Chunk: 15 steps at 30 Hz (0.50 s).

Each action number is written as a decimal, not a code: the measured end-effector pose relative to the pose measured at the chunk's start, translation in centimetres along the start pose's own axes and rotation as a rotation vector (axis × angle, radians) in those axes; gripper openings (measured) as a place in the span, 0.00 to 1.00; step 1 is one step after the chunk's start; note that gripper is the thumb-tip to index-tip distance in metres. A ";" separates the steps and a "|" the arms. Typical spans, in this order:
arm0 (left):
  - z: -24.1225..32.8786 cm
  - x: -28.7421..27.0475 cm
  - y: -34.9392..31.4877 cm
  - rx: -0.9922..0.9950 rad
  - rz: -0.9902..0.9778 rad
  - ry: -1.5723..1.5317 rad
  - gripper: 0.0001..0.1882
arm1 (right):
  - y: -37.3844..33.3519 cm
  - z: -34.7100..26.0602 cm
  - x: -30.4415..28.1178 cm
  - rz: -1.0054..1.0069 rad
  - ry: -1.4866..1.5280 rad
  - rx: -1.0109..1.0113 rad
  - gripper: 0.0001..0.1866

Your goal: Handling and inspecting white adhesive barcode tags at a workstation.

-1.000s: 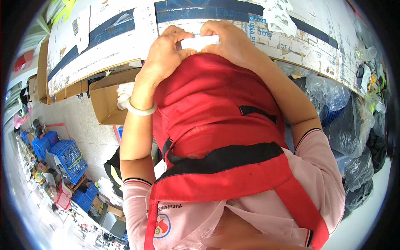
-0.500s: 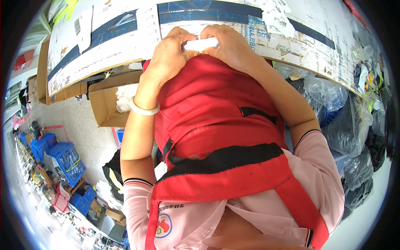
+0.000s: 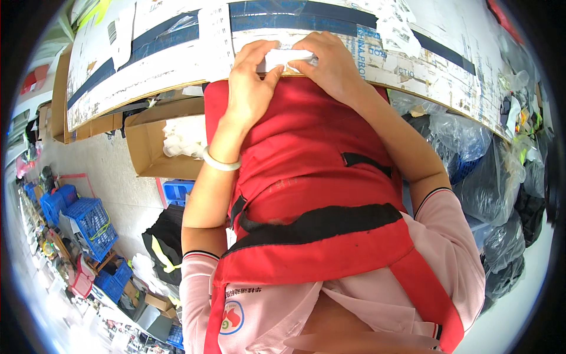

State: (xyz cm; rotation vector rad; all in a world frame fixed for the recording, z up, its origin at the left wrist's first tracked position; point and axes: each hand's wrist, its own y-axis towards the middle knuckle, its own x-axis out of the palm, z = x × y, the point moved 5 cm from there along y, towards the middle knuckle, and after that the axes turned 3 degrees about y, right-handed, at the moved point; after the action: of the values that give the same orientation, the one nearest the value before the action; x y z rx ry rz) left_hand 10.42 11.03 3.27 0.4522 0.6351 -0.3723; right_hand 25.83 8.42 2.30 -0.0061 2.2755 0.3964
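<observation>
A small white folded piece point(image 3: 288, 57), paper-like or cloth-like, is between my hands at the near edge of the cardboard-covered worktop point(image 3: 168, 74). Its exact kind I cannot make out. My left hand point(image 3: 252, 79) pinches its left end, with the thumb on the near side and the fingers curled over the far side. At the other end my right hand point(image 3: 331, 64) grips it between thumb and fingers. The middle of the piece looks creased, and its ends are partly hidden by my fingers. Both wrists are close to the red apron point(image 3: 295, 130).
Under the worktop's left part stands an open cardboard box point(image 3: 144, 144) with white crumpled material point(image 3: 184, 137) inside. Blue plastic crates point(image 3: 88, 221) are on the floor at left. Clear and dark plastic bags point(image 3: 492, 183) crowd the right side. White labels point(image 3: 396, 32) lie on the worktop.
My left hand has shifted right and its fingers have straightened somewhat. The white piece, smooth and roll-like before, now looks creased. The right hand has moved slightly right.
</observation>
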 end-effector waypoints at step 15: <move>-1.1 2.7 -1.5 -0.190 0.092 -0.695 0.34 | -0.4 -0.3 0.2 0.093 -0.028 -0.079 0.13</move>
State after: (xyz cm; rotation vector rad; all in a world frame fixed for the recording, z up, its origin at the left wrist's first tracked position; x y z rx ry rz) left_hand 11.24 9.81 0.34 0.1471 -0.0282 -0.3493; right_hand 25.54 7.99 2.22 0.0651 2.2368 0.5326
